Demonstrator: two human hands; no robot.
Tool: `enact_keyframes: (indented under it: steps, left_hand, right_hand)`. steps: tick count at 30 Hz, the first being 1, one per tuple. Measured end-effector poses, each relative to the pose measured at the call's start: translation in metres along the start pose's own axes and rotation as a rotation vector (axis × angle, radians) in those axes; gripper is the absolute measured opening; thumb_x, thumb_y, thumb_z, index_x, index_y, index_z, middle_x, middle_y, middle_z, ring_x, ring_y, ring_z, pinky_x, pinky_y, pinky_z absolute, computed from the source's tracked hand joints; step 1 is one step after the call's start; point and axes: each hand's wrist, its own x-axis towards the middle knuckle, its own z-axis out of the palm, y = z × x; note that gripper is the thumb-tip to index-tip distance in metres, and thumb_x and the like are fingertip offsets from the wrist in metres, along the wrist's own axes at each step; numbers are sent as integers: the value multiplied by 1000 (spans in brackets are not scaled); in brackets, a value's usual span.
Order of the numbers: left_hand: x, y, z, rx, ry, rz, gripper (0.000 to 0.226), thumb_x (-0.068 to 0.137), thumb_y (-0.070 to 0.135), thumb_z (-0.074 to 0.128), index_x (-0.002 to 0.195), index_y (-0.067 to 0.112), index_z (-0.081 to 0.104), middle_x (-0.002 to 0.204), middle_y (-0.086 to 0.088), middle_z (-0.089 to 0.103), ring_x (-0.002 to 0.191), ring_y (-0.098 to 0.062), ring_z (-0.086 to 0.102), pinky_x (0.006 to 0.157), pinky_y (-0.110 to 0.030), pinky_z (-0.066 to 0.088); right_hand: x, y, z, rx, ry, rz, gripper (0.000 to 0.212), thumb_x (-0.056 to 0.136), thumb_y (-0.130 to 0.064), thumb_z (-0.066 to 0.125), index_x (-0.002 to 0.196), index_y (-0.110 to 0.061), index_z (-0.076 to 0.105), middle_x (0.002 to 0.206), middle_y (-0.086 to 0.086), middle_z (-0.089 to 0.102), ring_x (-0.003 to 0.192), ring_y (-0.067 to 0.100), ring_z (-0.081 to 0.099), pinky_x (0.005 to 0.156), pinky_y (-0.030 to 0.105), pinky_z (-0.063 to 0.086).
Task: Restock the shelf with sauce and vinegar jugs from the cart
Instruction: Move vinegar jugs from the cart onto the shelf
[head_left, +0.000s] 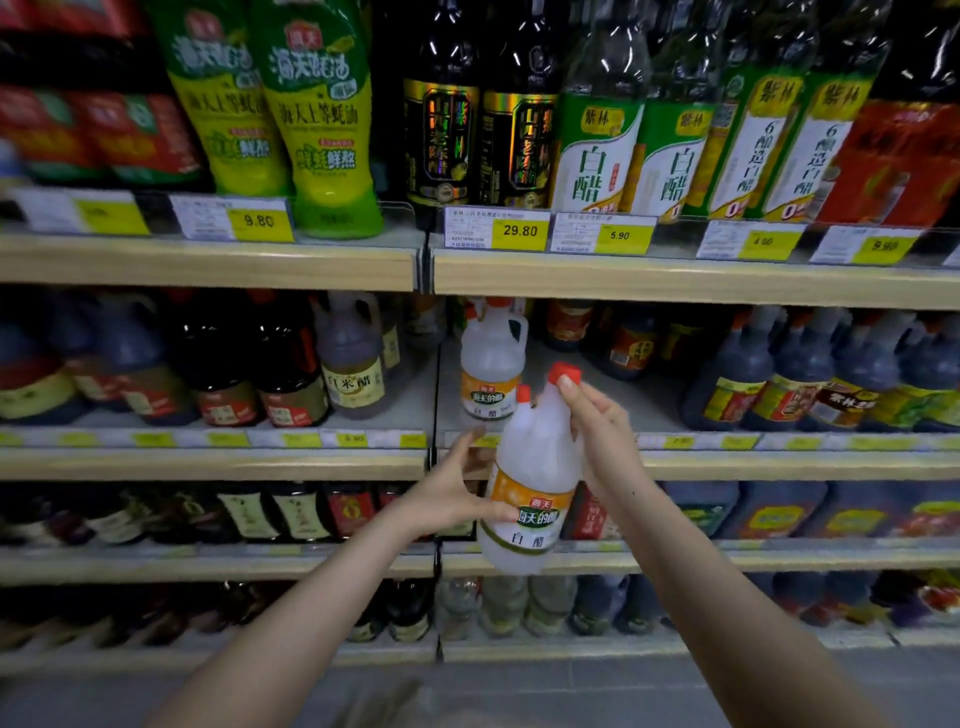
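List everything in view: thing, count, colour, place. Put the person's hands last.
held white vinegar jug: one, clear with red caps and orange-green label, tilted in front of the second shelf
matching vinegar jug: one, same colours, upright on the second shelf behind it
green squeeze bottles: two, green and yellow, top shelf left
dark bottles with gold labels: two, top shelf centre
clear vinegar bottles: at least four, green-white labels, top shelf right
dark jugs: several, second shelf right
price tags: yellow, along the shelf edges
left hand: holds the jug's body
right hand: grips its neck near the cap
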Motion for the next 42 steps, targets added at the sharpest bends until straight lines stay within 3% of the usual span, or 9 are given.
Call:
enact_keyframes:
  steps: [3, 6, 11, 13, 16, 18, 21, 28, 42]
  left_hand:
    - [-6, 9, 8, 15, 104, 57, 93, 51, 30, 90, 129, 25, 40, 125, 7, 56, 119, -9, 53, 102, -39, 45]
    - [-16, 8, 3, -11, 286, 36, 68, 46, 28, 87, 106, 34, 56, 105, 9, 69, 100, -7, 64, 93, -42, 51]
    - [-33, -7, -28, -43, 406, -1, 75, 40, 32, 87, 108, 32, 55, 104, 9, 69, 98, -8, 65, 89, -39, 53]
    - [-41, -12, -46, -66, 477, -16, 75, 39, 32, 87, 107, 32, 56, 102, 11, 69, 97, -7, 65, 86, -34, 53]
    - [-51, -18, -73, -77, 577, -30, 79, 37, 35, 87, 110, 28, 57, 103, 8, 69, 97, -10, 65, 83, -33, 53]
    - [-54, -23, -88, -98, 623, -36, 82, 36, 36, 87, 112, 26, 58, 103, 7, 70, 95, -11, 66, 83, -35, 53]
    - [-53, -29, -105, -119, 657, -45, 81, 36, 37, 87, 111, 29, 57, 103, 7, 69, 95, -11, 66, 81, -34, 53]
    - [-46, -43, -132, -43, 670, 6, 62, 57, 5, 87, 98, 36, 53, 93, 12, 68, 87, -4, 65, 71, -22, 49]
    - [-49, -61, -161, 15, 719, 71, 77, 46, 23, 92, 107, 39, 48, 106, 11, 64, 95, -2, 63, 74, -19, 52]
  right_hand:
    - [6, 1, 27, 37, -26, 25, 34, 85, -28, 61, 110, -5, 66, 104, 13, 71, 96, 23, 68, 82, 33, 56]
    - [10, 8, 46, 14, -39, 50, 26, 87, -25, 61, 107, -9, 68, 102, 11, 71, 92, 18, 68, 82, 30, 56]
    - [28, 18, 57, -169, -84, -10, 19, 86, -22, 63, 104, -15, 66, 95, -7, 68, 86, 0, 62, 72, 11, 50]
    - [41, 31, 46, -285, 24, -68, 22, 82, -25, 69, 102, -18, 65, 100, -6, 66, 95, 5, 61, 84, 20, 51]
    - [66, 60, 24, -542, 189, -52, 54, 72, -30, 78, 118, -12, 55, 120, 5, 56, 109, 20, 56, 94, 40, 47]
    - [82, 77, 19, -609, 148, 17, 71, 67, -26, 83, 126, -8, 48, 126, 8, 55, 115, 24, 53, 93, 41, 46]
    - [104, 89, 24, -725, 127, 10, 60, 65, -25, 83, 114, -10, 53, 115, 9, 64, 103, 28, 60, 81, 37, 50]
    - [156, 105, 65, -756, 87, -35, 62, 70, -28, 79, 122, -7, 53, 122, 13, 62, 110, 31, 58, 82, 32, 45]
    - [200, 125, 101, -725, 58, -54, 69, 73, -31, 76, 131, -10, 45, 130, 12, 57, 118, 31, 54, 88, 31, 43]
